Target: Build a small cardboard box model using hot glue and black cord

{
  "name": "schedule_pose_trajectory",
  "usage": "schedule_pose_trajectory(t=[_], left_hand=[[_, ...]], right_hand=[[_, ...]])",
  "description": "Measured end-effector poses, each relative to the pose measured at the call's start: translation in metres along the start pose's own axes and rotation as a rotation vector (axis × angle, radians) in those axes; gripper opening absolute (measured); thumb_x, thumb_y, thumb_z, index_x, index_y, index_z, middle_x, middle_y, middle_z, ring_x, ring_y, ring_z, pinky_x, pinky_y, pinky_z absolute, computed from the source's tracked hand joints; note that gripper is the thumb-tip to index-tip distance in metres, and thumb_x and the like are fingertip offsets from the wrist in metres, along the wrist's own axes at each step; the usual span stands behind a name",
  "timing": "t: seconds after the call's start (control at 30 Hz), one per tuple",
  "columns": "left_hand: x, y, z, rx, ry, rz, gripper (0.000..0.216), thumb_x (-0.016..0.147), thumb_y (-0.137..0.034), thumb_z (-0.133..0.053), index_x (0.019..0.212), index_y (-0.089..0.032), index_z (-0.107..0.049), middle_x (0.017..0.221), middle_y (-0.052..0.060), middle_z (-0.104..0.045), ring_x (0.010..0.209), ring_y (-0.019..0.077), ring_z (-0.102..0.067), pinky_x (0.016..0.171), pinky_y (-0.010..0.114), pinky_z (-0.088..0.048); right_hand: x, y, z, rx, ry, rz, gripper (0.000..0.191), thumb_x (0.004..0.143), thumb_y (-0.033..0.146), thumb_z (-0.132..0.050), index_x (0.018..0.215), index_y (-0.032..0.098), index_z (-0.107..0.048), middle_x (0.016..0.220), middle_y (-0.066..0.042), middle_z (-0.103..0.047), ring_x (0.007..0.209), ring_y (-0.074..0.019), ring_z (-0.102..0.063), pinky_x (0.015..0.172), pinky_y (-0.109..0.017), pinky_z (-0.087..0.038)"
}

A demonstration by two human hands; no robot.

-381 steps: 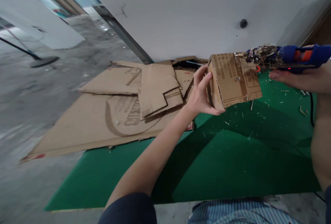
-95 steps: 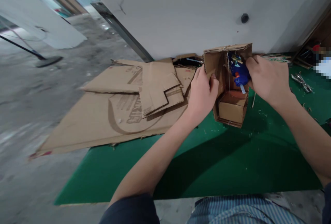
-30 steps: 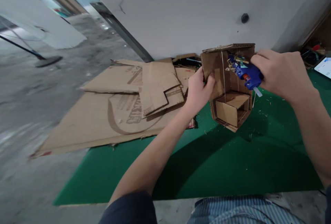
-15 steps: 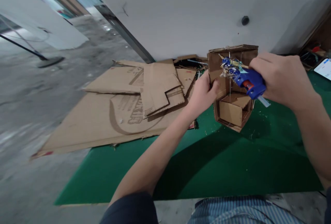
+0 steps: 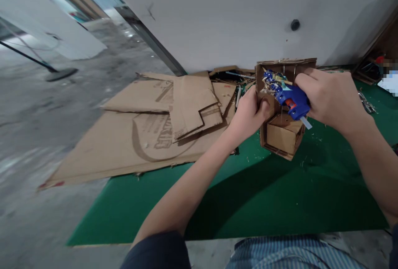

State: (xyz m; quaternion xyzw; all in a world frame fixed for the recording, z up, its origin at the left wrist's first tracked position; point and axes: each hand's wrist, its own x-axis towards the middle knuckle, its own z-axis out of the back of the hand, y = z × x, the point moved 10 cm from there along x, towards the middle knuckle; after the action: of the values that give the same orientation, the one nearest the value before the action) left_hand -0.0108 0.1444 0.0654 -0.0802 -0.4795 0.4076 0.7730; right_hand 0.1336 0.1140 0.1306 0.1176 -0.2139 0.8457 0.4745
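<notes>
Item: one cardboard box (image 5: 273,105), right of centre in the frame, held above a green tabletop (image 5: 242,202) with its hollow side facing the viewer. A smaller cardboard compartment (image 5: 281,138) is seated in its lower end; thin pale strands (image 5: 284,70) are seen inside.

Item: one blue glue gun (image 5: 294,99), placed across the hollow of the box, its scrap-crusted nozzle (image 5: 270,82) pointed to the upper left. A clear glue stick (image 5: 306,122) protrudes at the rear. Whether the inner wall is touched by the tip cannot be told.

Left hand (image 5: 253,109): closed on the left wall of the box, thumb inside, fingers mostly hidden behind.

Right hand (image 5: 326,97): curled firmly around the glue gun; the trigger finger cannot be made out.

Surroundings: cut cardboard pieces (image 5: 189,103) are stacked on a large printed sheet (image 5: 124,144) at centre left; a metallic tool (image 5: 367,102) is laid at the right.

Handling note: gluing inside the box appears to be in hand. The left wall is best kept steady, the left thumb well away from the hot nozzle, and loose scraps kept out of the seam.
</notes>
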Motion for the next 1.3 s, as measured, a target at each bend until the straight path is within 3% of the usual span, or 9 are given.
schedule_pose_trajectory(t=[0.17, 0.63, 0.83, 0.97, 1.1, 1.3], left_hand=[[-0.001, 0.003, -0.001, 0.021, -0.004, 0.001, 0.020, 0.088, -0.006, -0.052, 0.091, -0.024, -0.044, 0.083, 0.001, -0.058, 0.082, 0.0189, -0.061, 0.072, 0.035, -0.050], [-0.001, -0.006, -0.001, 0.007, 0.008, 0.000, 0.019, 0.087, -0.007, -0.052, 0.091, -0.024, -0.045, 0.087, 0.003, -0.061, 0.082, 0.0192, -0.061, 0.074, 0.037, -0.054], [-0.002, -0.003, -0.001, 0.000, 0.004, 0.013, 0.020, 0.088, -0.006, -0.052, 0.093, -0.024, -0.046, 0.089, 0.003, -0.062, 0.082, 0.0190, -0.060, 0.074, 0.036, -0.052], [0.000, 0.009, 0.001, -0.015, 0.007, 0.079, 0.020, 0.089, -0.005, -0.050, 0.089, -0.024, -0.045, 0.082, 0.001, -0.057, 0.076, 0.0179, -0.057, 0.070, 0.034, -0.049], [0.004, 0.017, 0.003, -0.029, 0.002, 0.095, 0.019, 0.090, -0.004, -0.050, 0.091, -0.023, -0.048, 0.083, 0.001, -0.060, 0.080, 0.0181, -0.061, 0.072, 0.033, -0.051], [0.005, 0.028, 0.006, -0.022, -0.025, 0.131, 0.016, 0.091, -0.009, -0.051, 0.085, -0.023, -0.050, 0.080, 0.001, -0.059, 0.077, 0.0177, -0.060, 0.073, 0.033, -0.049]], right_hand=[[0.001, -0.002, -0.004, -0.030, 0.050, -0.030, 0.022, 0.092, 0.033, -0.055, 0.103, 0.017, -0.065, 0.090, -0.010, -0.070, 0.066, -0.0184, -0.053, 0.060, -0.033, -0.016], [-0.006, 0.007, 0.011, 0.022, 0.010, -0.112, 0.032, 0.102, 0.032, -0.040, 0.103, 0.018, -0.069, 0.084, -0.014, -0.069, 0.062, -0.0214, -0.054, 0.060, -0.034, -0.021], [-0.007, 0.009, 0.011, 0.046, 0.051, -0.137, 0.031, 0.100, 0.029, -0.045, 0.114, 0.018, -0.070, 0.105, -0.016, -0.072, 0.068, -0.0218, -0.058, 0.062, -0.035, -0.025], [-0.005, 0.006, 0.007, 0.046, 0.033, -0.074, 0.032, 0.100, 0.027, -0.044, 0.117, 0.018, -0.069, 0.113, -0.015, -0.072, 0.073, -0.0212, -0.059, 0.063, -0.034, -0.024], [-0.002, -0.002, 0.004, 0.018, -0.023, 0.023, 0.034, 0.101, 0.035, -0.043, 0.113, 0.017, -0.069, 0.118, -0.013, -0.074, 0.077, -0.0203, -0.061, 0.062, -0.034, -0.023], [-0.005, -0.035, 0.006, 0.066, -0.030, -0.026, 0.044, 0.104, 0.039, -0.032, 0.117, 0.023, -0.071, 0.120, -0.014, -0.073, 0.094, -0.0263, -0.065, 0.071, -0.036, -0.033]])
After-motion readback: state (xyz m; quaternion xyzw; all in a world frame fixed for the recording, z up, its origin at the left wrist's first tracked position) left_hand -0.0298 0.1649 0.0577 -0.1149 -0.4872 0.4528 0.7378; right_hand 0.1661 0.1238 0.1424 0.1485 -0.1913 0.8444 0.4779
